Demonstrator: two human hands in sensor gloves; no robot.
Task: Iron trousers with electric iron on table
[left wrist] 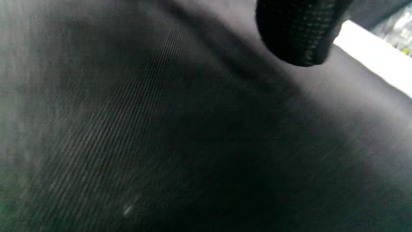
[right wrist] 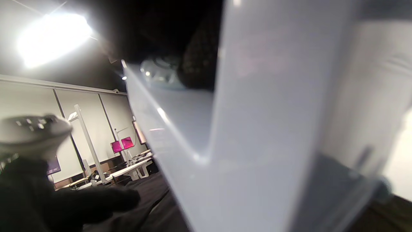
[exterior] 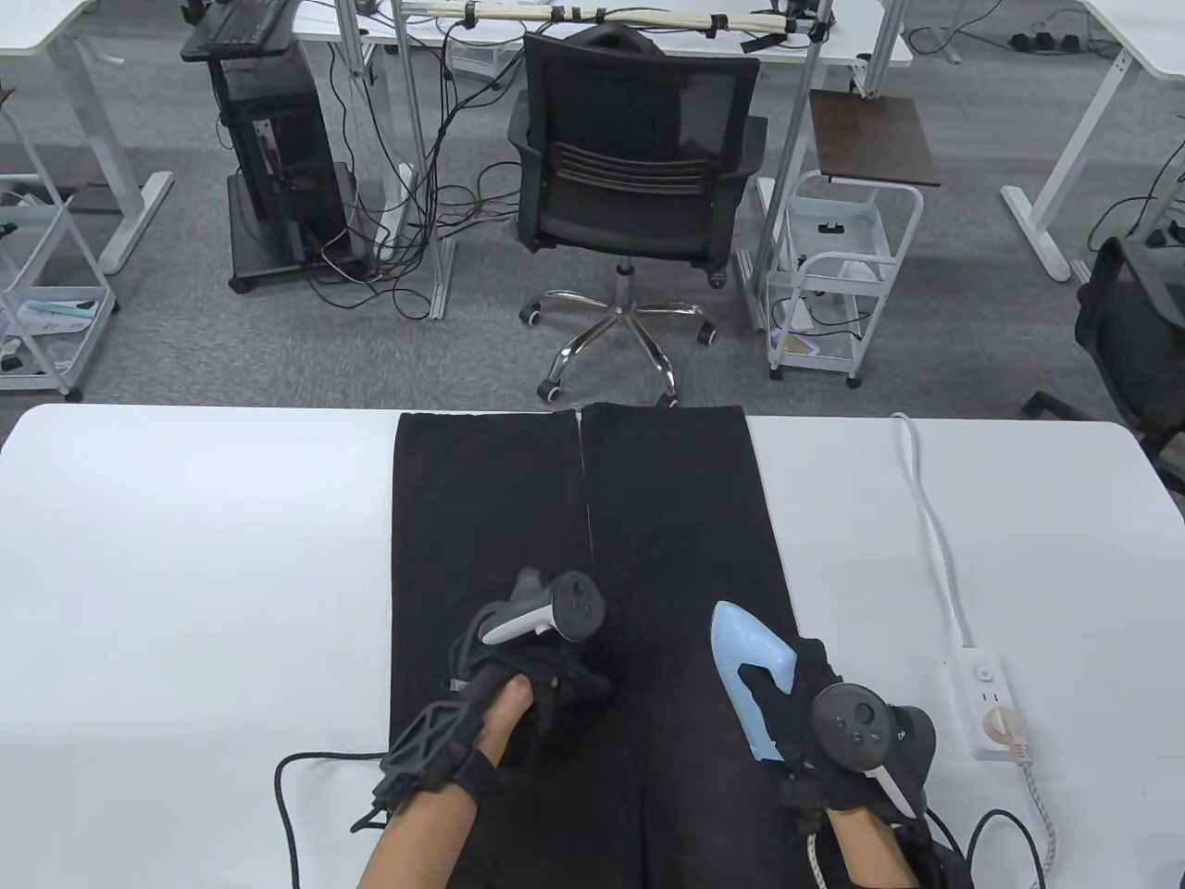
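While right hand (exterior: 833, 713) clasps iron (exterior: 745, 662), left hand (exterior: 546, 681) presses trousers (exterior: 667, 519), fingers unclear.

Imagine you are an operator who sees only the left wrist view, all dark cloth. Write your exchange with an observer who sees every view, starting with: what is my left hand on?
Observer: Your left hand rests on the left leg of the black trousers, which are spread flat on the table.
Operator: Where is the iron?
Observer: The right hand grips the pale blue iron on the right leg, tip pointing away from you.
Operator: Is it plugged in?
Observer: A plug sits in the power strip to the right of the trousers.
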